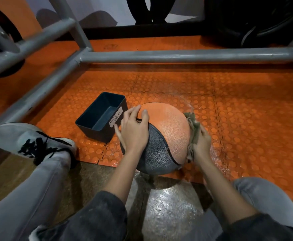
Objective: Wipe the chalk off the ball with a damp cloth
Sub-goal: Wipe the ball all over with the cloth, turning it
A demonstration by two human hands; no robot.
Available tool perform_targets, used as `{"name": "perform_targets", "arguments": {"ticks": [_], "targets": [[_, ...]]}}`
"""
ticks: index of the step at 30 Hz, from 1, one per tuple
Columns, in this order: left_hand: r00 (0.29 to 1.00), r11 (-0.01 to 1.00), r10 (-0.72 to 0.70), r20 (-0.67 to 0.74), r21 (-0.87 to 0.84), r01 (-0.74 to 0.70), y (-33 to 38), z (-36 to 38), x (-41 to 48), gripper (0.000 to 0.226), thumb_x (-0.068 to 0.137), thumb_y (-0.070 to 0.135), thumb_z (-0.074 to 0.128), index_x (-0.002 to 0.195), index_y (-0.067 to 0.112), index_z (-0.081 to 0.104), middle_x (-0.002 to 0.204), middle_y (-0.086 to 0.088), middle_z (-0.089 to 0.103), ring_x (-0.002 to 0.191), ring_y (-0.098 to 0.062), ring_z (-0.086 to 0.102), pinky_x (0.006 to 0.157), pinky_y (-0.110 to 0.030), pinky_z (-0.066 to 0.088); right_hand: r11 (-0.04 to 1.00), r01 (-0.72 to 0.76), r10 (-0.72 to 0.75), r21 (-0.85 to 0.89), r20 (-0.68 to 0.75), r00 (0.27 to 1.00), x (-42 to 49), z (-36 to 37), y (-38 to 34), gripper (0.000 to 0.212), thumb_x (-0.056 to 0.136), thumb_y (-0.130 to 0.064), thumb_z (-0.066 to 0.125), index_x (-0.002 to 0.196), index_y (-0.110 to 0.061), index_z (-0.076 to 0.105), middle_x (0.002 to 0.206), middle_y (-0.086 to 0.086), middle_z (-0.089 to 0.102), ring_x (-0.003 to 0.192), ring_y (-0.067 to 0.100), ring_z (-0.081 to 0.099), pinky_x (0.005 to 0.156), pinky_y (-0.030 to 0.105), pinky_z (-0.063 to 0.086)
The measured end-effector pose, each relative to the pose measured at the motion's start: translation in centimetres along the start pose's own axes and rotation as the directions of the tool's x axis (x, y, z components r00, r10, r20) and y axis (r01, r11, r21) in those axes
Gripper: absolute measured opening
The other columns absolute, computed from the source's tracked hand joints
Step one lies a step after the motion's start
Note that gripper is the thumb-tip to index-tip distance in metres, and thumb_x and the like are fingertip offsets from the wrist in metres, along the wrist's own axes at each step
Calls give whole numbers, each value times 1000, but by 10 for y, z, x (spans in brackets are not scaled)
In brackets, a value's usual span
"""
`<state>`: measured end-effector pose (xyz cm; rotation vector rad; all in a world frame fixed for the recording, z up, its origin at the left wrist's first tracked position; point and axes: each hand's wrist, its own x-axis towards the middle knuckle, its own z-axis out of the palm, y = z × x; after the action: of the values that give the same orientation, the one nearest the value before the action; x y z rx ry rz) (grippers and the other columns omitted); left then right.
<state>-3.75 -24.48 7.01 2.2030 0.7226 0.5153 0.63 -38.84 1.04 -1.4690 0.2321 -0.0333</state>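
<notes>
A large orange and grey textured ball point(170, 129) sits on the orange studded floor mat in the middle of the head view. A pale chalky film covers its orange panel. My left hand point(133, 129) lies spread over the ball's left side, fingers straight, steadying it. My right hand point(202, 141) holds a crumpled olive-brown cloth point(193, 126) against the ball's right side. The cloth hangs down along the ball's edge, and part of it is hidden under my palm.
A dark blue box labelled "waste basket" point(102, 117) stands just left of the ball. Grey metal rack tubes point(177, 55) cross the floor behind and to the left. My shoe point(32, 141) rests at the left. Wet patches shine on the mat point(246, 119) and on the floor.
</notes>
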Motion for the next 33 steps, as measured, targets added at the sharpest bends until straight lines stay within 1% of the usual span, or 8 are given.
{"name": "perform_targets", "arguments": {"ticks": [4,8,14,17,22,27,30,33], "targets": [[999,1000,-27,-17,8,27,2,1,1,37,97,43,41,131,34,52,141,14,41,132,-7,33,117,-41,-1,913,336,-338,-230,34,941,-14,27,-23,28,96,-26,51,113,-13,68,128,-4,58,122,17,50,105,31,35],[1000,1000,-23,-9,-13,23,-5,-1,4,37,97,43,41,131,34,52,139,15,43,133,-7,34,117,-42,-1,556,738,-663,-382,332,671,-43,43,-23,31,90,-36,50,108,-22,71,132,2,57,124,21,48,108,39,29],[1000,999,10,-14,-34,-10,-3,0,0,38,97,44,42,131,31,53,139,14,43,132,-6,33,117,-40,1,986,135,-129,-102,61,990,8,3,-10,25,99,-20,46,120,-18,60,118,-5,58,119,15,50,85,9,36],[1000,1000,-9,-22,-15,8,3,3,1,38,97,43,42,131,31,53,138,13,44,132,-7,34,117,-39,2,935,239,-231,-262,60,971,1,21,-24,31,97,-28,47,114,-12,68,125,-1,60,120,20,51,90,19,34],[1000,1000,-7,10,-27,8,-4,0,5,36,97,36,43,132,33,51,140,12,43,133,-9,35,117,-43,2,540,694,-604,-477,354,714,-47,49,-33,32,94,-39,45,114,-28,69,136,-2,54,128,17,41,107,30,21],[1000,999,-15,-12,-52,15,-7,-2,4,37,97,44,41,131,32,53,139,13,44,132,-8,37,117,-46,2,927,273,-242,-256,147,959,3,9,-3,34,100,-34,43,123,-19,62,132,0,56,123,18,49,105,37,39],[1000,999,-17,-23,-32,16,-4,0,1,38,97,43,41,132,31,53,139,11,44,131,-10,37,116,-44,7,993,-11,20,-121,70,997,14,4,-2,40,100,-35,41,117,-9,65,112,2,64,100,18,57,79,24,45],[999,1000,-18,-43,-10,18,-1,2,1,39,97,42,42,132,30,53,139,10,45,131,-12,38,116,-43,12,942,192,-194,-276,22,981,3,20,-18,31,99,-26,45,118,-14,66,124,2,59,106,11,49,86,20,36]]}}
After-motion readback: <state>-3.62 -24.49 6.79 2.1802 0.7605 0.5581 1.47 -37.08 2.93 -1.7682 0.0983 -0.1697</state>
